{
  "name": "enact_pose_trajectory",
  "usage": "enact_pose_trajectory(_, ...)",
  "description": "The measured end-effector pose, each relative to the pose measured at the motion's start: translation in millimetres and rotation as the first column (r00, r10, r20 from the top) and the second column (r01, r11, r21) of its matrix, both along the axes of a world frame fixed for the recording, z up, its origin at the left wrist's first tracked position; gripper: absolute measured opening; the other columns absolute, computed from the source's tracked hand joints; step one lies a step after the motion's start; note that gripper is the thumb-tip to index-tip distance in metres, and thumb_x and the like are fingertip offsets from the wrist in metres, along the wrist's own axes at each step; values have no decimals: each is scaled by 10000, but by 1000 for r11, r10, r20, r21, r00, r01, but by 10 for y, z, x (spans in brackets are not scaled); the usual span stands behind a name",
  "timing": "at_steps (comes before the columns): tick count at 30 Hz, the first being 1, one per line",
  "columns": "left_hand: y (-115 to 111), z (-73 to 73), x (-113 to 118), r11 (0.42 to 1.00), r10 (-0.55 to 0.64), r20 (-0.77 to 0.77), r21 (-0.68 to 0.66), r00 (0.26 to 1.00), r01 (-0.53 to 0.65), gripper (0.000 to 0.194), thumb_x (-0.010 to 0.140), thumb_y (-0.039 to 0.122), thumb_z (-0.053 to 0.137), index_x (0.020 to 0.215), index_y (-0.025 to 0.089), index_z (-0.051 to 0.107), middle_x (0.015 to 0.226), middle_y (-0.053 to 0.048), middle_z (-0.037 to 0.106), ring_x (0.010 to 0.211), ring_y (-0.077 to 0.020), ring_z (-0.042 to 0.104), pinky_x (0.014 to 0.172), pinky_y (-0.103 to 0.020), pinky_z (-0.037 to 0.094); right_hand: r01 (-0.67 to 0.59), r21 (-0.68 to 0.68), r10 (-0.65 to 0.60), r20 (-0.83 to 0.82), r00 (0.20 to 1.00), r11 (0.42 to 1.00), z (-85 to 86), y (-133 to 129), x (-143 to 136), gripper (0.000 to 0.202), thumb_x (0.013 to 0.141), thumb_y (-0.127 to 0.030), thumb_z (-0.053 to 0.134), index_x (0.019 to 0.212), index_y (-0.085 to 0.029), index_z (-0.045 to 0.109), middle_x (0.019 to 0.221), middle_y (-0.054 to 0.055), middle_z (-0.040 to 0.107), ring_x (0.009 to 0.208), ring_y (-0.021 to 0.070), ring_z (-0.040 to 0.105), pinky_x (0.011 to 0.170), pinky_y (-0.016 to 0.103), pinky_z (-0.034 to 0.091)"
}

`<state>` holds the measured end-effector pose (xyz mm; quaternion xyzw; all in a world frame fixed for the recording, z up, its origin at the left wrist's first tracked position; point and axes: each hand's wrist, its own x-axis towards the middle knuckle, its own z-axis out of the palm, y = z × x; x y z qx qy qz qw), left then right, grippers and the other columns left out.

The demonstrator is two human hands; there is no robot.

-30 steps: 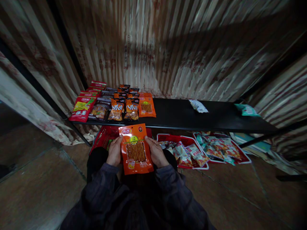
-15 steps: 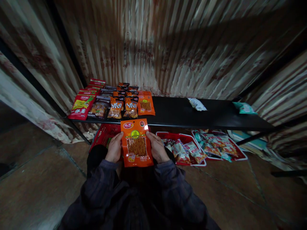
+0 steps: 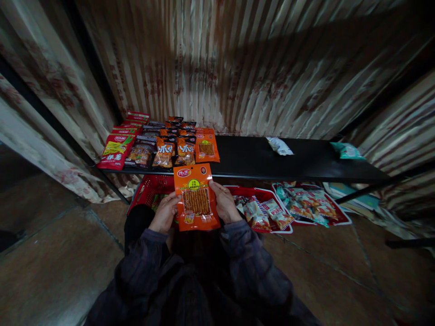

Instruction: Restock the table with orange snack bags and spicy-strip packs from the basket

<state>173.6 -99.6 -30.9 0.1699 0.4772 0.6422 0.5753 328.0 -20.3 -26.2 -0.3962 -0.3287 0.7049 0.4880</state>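
Between my hands, in front of the shelf edge, is an orange snack packet (image 3: 196,199) with brown sticks showing through its window. My left hand (image 3: 166,212) pinches its left side, and my right hand (image 3: 224,202) grips its right edge, thumb on the front. Fingers behind the packet are hidden. Similar orange packets (image 3: 206,146) lie stacked on the black shelf (image 3: 246,156). Left of them stand rows of orange-and-black snack bags (image 3: 186,151), dark bags of chips (image 3: 139,153) and red bags (image 3: 116,150).
A white packet (image 3: 279,146) and a green packet (image 3: 346,151) lie farther right on the shelf. Below are a red basket (image 3: 144,190) at left and two more baskets (image 3: 288,230) (image 3: 345,222) with snack bags. Curtains (image 3: 210,68) hang behind.
The orange packet has shifted slightly up and right and tilted a little. My left hand has slid lower along its left side; my right hand has moved slightly up and right.
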Motion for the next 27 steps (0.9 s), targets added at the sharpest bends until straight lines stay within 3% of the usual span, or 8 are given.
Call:
enact_pose_trajectory(3, -23, 9, 19, 1000, -28, -19, 5, 999, 28, 293, 508, 259, 783, 771, 155, 706, 763, -61, 718, 567, -129, 607, 523, -215, 441, 21, -10, -21, -19, 1000, 1000, 20, 10, 5, 320, 549, -422, 808, 737, -191, 693, 715, 24, 737, 668, 202, 676, 651, 316, 521)
enact_pose_trajectory(8, -65, 33, 98, 992, -114, -17, 46, 993, 115, 315, 520, 295, 779, 794, 160, 700, 799, -68, 723, 764, -231, 663, 705, -320, 506, 35, -3, -35, -50, 998, 999, 63, 77, 14, 301, 550, -392, 813, 737, -192, 687, 710, 16, 734, 684, 200, 677, 661, 315, 527)
enact_pose_trajectory(14, -114, 28, 150, 984, -162, 9, 74, 987, 161, 362, 519, 247, 790, 852, 146, 689, 828, -62, 716, 828, -221, 665, 801, -333, 491, 78, -3, -78, -48, 996, 997, 28, 217, 5, 267, 563, -362, 808, 718, -199, 663, 705, 4, 730, 732, 198, 677, 709, 313, 527)
enact_pose_trajectory(20, -96, -16, 124, 990, -105, 7, 92, 994, 103, 363, 535, 219, 779, 876, 137, 685, 862, -77, 712, 833, -213, 659, 796, -321, 489, -9, 0, 9, -53, 999, 1000, 43, 176, 27, 306, 551, -396, 809, 751, -208, 674, 742, -7, 731, 745, 187, 671, 695, 298, 521)
enact_pose_trajectory(27, 9, 22, 7, 994, -27, -9, 107, 1000, 27, 364, 532, 223, 773, 873, 145, 673, 851, -68, 708, 857, -218, 653, 796, -328, 495, -196, 29, 197, -8, 980, 980, 37, -192, 153, 365, 555, -327, 818, 883, -208, 712, 868, 15, 735, 786, 166, 659, 731, 273, 495)
